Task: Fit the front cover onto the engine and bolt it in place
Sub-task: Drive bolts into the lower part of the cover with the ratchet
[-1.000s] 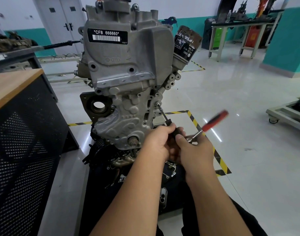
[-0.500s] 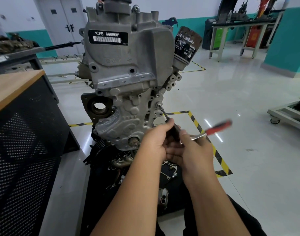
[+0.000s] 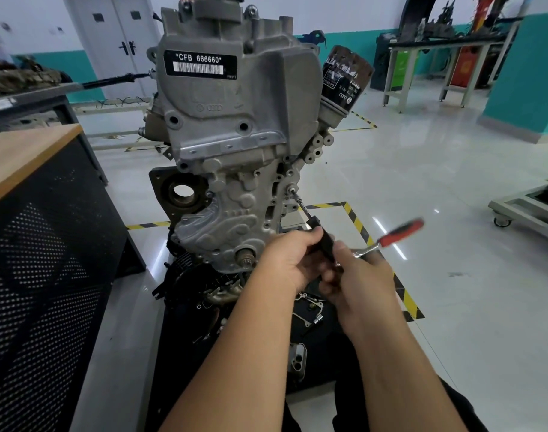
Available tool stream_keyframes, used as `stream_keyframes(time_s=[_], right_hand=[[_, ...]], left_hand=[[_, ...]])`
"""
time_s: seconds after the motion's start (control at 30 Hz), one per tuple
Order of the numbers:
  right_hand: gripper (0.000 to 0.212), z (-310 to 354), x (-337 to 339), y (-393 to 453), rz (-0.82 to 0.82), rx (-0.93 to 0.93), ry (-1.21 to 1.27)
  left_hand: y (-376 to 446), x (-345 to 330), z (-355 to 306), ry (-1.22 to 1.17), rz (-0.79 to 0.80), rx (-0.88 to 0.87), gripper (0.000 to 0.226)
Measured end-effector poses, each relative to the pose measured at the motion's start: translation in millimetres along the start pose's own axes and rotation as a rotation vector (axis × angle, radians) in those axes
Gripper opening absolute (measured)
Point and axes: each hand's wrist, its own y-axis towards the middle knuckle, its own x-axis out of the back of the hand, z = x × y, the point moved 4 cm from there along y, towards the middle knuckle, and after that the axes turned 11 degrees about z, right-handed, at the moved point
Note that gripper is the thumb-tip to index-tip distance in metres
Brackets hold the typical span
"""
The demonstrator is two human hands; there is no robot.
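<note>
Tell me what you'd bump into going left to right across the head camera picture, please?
Black mesh cabinet → engine → oil filter → red ratchet handle → wheeled cart.

The engine (image 3: 232, 145) is dull silver-grey, with a black label (image 3: 200, 65) printed in white letters and a white barcode. At its right, the oil filter (image 3: 344, 79) is black with white print. The ratchet (image 3: 399, 233) has a red grip. Yellow-and-black striped tape (image 3: 357, 222) marks the glossy pale floor. Far walls are white over teal.
</note>
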Motion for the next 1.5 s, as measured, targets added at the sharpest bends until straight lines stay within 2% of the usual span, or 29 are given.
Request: stream_keyframes(time_s=[0.03, 0.07, 0.1, 0.13, 0.17, 0.23, 0.27, 0.3, 0.33, 0.4, 0.43, 0.47, 0.57, 0.6, 0.63, 0.7, 0.73, 0.77, 0.8, 0.87, 0.93, 0.97, 1.0, 1.07, 1.13, 1.17, 1.37, 1.5], right_hand=[[0.012, 4, 3, 1, -0.072, 0.114, -0.328], [0.013, 8, 3, 3, -0.106, 0.212, -0.539], [0.013, 8, 2, 3, -0.128, 0.265, -0.595], [0.012, 7, 1, 2, -0.131, 0.273, -0.548], [0.011, 5, 2, 2, -0.105, 0.190, -0.357], [0.017, -2, -8, -2, 0.096, -0.086, 0.329], [0.019, -4, -10, -2, 0.138, -0.180, 0.527], [0.018, -5, -9, -1, 0.155, -0.199, 0.534], [0.014, -4, -5, 1, 0.143, -0.146, 0.344], [0.002, 3, 6, 6, -0.008, 0.028, -0.118], [0.005, 5, 7, 6, -0.054, 0.081, -0.215], [0.007, 5, 8, 6, -0.067, 0.092, -0.193], [0.016, 2, -1, 1, 0.084, -0.131, 0.363], [0.017, 2, 0, 0, 0.093, -0.160, 0.424], [0.015, 4, 2, 0, 0.088, -0.126, 0.328], [0.008, 11, 9, 3, -0.011, 0.079, -0.230], [0.012, 14, 11, 3, -0.077, 0.177, -0.459], [0.017, 14, 11, 3, -0.109, 0.241, -0.571], [0.022, 11, 9, 3, -0.128, 0.258, -0.545], [0.027, 1, 6, 0, -0.134, 0.141, -0.214], [0.025, -4, 1, -1, -0.043, -0.008, 0.164], [0.023, -5, -1, -1, -0.004, -0.060, 0.265], [0.019, -5, -2, -1, 0.030, -0.071, 0.256], [0.009, -2, 4, 3, 0.010, 0.014, -0.066], [0.024, 1, 8, 3, -0.071, 0.138, -0.427], [0.030, 2, 6, 1, -0.093, 0.165, -0.495], [0.024, -8, 3, -4, -0.221, 0.163, -0.536], [0.030, -13, 1, 0, -0.073, -0.044, -0.083]], left_hand=[[0, -2, 1, -0.020, 0.001, -0.005, 0.012], [1, -2, 2, -0.035, -0.003, -0.014, 0.014], [1, -2, 2, -0.037, -0.002, -0.017, 0.015], [1, -2, 1, -0.019, 0.007, -0.009, 0.014], [1, -3, 1, 0.009, 0.026, 0.014, 0.015], [0, -4, 1, 0.049, 0.058, 0.055, 0.021], [0, -4, 1, 0.051, 0.050, 0.058, 0.023], [1, -3, 1, 0.051, 0.032, 0.054, 0.022], [1, -3, 2, 0.057, 0.012, 0.047, 0.019], [3, -6, 5, 0.054, -0.006, 0.019, 0.017], [4, -7, 6, 0.045, -0.004, 0.003, 0.018], [5, -6, 6, 0.043, -0.004, -0.009, 0.021], [6, -1, 4, 0.060, -0.017, -0.018, 0.034], [6, 0, 3, 0.058, -0.015, -0.014, 0.031], [6, 1, 2, 0.049, -0.010, -0.011, 0.023], [5, 0, 1, 0.018, -0.018, -0.020, 0.013], [5, 0, 1, 0.007, -0.034, -0.032, 0.012], [7, -1, 1, 0.003, -0.055, -0.049, 0.014], [7, -1, 1, 0.007, -0.073, -0.064, 0.017], [7, 1, 2, 0.034, -0.095, -0.059, 0.029], [6, 1, 3, 0.062, -0.081, -0.023, 0.032], [5, 1, 3, 0.061, -0.064, -0.005, 0.027], [4, -1, 2, 0.050, -0.048, 0.011, 0.023], [1, -5, 1, 0.007, -0.025, 0.028, 0.022], [0, -7, 1, -0.028, -0.005, 0.047, 0.027], [0, -7, 1, -0.031, -0.003, 0.055, 0.028], [5, -6, 1, -0.052, -0.041, -0.013, 0.015], [6, 3, 0, -0.002, -0.063, -0.001, 0.020]])
